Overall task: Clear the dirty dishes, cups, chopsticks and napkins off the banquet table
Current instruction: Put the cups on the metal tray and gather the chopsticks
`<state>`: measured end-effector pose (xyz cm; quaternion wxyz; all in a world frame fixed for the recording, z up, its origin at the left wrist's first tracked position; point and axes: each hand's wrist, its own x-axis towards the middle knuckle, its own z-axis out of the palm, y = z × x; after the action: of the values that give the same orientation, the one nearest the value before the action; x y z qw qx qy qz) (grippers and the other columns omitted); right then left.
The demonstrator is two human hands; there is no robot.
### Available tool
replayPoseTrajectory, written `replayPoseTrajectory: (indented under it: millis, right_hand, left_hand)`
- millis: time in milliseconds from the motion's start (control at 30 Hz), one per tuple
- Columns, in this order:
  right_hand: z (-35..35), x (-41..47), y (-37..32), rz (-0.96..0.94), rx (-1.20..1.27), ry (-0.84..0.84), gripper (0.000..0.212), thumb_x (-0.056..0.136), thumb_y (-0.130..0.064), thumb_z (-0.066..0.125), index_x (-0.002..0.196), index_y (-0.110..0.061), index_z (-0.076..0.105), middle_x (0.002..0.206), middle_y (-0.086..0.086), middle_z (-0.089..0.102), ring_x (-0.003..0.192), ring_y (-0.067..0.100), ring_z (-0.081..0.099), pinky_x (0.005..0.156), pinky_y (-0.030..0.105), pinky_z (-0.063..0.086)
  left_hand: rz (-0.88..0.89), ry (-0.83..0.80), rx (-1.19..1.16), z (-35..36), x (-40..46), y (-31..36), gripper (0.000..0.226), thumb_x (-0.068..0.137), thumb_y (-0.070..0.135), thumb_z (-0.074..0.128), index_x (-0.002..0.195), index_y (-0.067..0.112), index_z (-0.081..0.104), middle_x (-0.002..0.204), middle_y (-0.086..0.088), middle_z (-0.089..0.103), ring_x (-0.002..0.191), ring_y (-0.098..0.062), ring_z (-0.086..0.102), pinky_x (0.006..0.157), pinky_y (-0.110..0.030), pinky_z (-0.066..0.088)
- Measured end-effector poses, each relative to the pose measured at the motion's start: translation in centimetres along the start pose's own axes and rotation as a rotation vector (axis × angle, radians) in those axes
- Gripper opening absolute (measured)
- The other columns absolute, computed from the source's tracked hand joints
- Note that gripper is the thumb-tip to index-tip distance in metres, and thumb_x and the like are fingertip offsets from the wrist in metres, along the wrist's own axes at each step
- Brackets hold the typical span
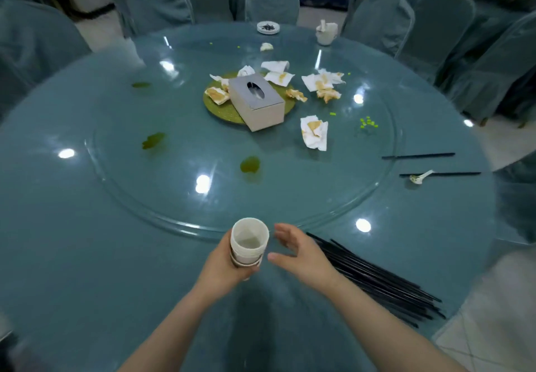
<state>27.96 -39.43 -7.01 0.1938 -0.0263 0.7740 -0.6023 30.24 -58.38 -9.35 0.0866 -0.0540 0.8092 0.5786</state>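
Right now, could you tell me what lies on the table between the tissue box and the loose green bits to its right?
In the head view, one stained napkin lies between the tissue box and the green bits; otherwise bare glass.

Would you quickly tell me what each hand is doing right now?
Left hand: grips a stack of paper cups.
Right hand: open, holding nothing, beside the cups.

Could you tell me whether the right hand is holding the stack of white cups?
No, the left hand grips the stack of white cups, while the right hand hovers open beside it.
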Motion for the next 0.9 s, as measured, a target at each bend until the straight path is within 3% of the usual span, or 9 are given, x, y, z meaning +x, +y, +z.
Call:
replayPoseTrajectory:
  millis: [133, 267, 467, 600, 700, 767, 900]
  right_hand:
    - [-0.5, 1.1, -0.7, 0.018, -0.062, 0.063, 0.051, 0.084, -0.007, 0.071, 0.129, -0.011, 0.05, 0.131, 0.002, 0.054, 0.122, 0.01, 0.05, 0.101, 0.02, 0.038]
    - [-0.1, 2.0, -0.9, 0.05, -0.096, 0.083, 0.051, 0.086, -0.011, 0.069, 0.134, -0.008, 0.05, 0.135, 0.001, 0.054, 0.123, 0.012, 0.05, 0.105, 0.025, 0.038]
    - [0.7, 2.6, -0.8, 0.076, -0.127, 0.055, 0.053, 0.087, -0.015, 0.069, 0.135, -0.009, 0.05, 0.134, 0.001, 0.055, 0.124, 0.012, 0.051, 0.108, 0.028, 0.038]
    - [0.3, 2.9, -0.9, 0.078, -0.105, 0.084, 0.05, 0.086, -0.013, 0.069, 0.133, -0.008, 0.052, 0.133, 0.002, 0.056, 0.122, 0.013, 0.053, 0.107, 0.029, 0.039]
    - [-0.8, 2.7, -0.9, 0.077, -0.098, 0.11, 0.047, 0.087, -0.015, 0.069, 0.131, -0.009, 0.053, 0.131, 0.001, 0.057, 0.119, 0.012, 0.054, 0.105, 0.027, 0.04]
    - [-2.1, 2.3, -0.7, 0.073, -0.103, 0.134, 0.045, 0.087, -0.016, 0.068, 0.13, -0.009, 0.054, 0.13, 0.0, 0.058, 0.118, 0.013, 0.055, 0.103, 0.027, 0.04]
    - [-6.2, 1.3, -0.4, 0.063, -0.079, 0.225, 0.042, 0.087, -0.013, 0.069, 0.126, -0.01, 0.057, 0.126, 0.001, 0.06, 0.115, 0.013, 0.057, 0.099, 0.024, 0.041]
  left_hand:
    - [-0.045, 0.091, 0.022, -2.9, -0.3, -1.6, 0.065, 0.066, 0.006, 0.082, 0.109, 0.041, 0.049, 0.099, 0.035, 0.064, 0.084, 0.012, 0.062, 0.064, -0.004, 0.046]
    - [-0.062, 0.149, 0.006, -4.4, -0.4, -3.0, 0.064, 0.066, 0.003, 0.083, 0.108, 0.038, 0.049, 0.095, 0.032, 0.066, 0.081, 0.013, 0.062, 0.061, -0.004, 0.045]
    - [-0.059, 0.08, -0.026, -5.8, -1.0, -2.7, 0.078, 0.067, 0.0, 0.081, 0.124, 0.034, 0.041, 0.118, 0.015, 0.06, 0.103, 0.006, 0.058, 0.086, -0.017, 0.046]
    - [-0.061, 0.036, -0.02, -7.4, -1.3, -0.4, 0.098, 0.068, 0.009, 0.083, 0.14, 0.037, 0.023, 0.126, 0.024, 0.045, 0.104, 0.024, 0.047, 0.077, 0.003, 0.037]
    - [-0.008, 0.078, 0.059, -7.6, -0.8, 2.5, 0.096, 0.073, 0.028, 0.08, 0.145, 0.042, 0.018, 0.145, 0.021, 0.03, 0.128, 0.006, 0.035, 0.104, -0.017, 0.03]
    - [0.056, 0.076, 0.136, -7.1, 0.1, 4.5, 0.091, 0.079, 0.035, 0.074, 0.148, 0.038, 0.016, 0.149, 0.023, 0.019, 0.134, 0.006, 0.02, 0.108, -0.021, 0.02]
    - [0.139, 0.054, 0.245, -4.4, 2.3, 7.9, 0.083, 0.086, 0.036, 0.067, 0.151, 0.029, 0.016, 0.156, 0.016, 0.017, 0.141, -0.002, 0.017, 0.11, -0.021, 0.017]
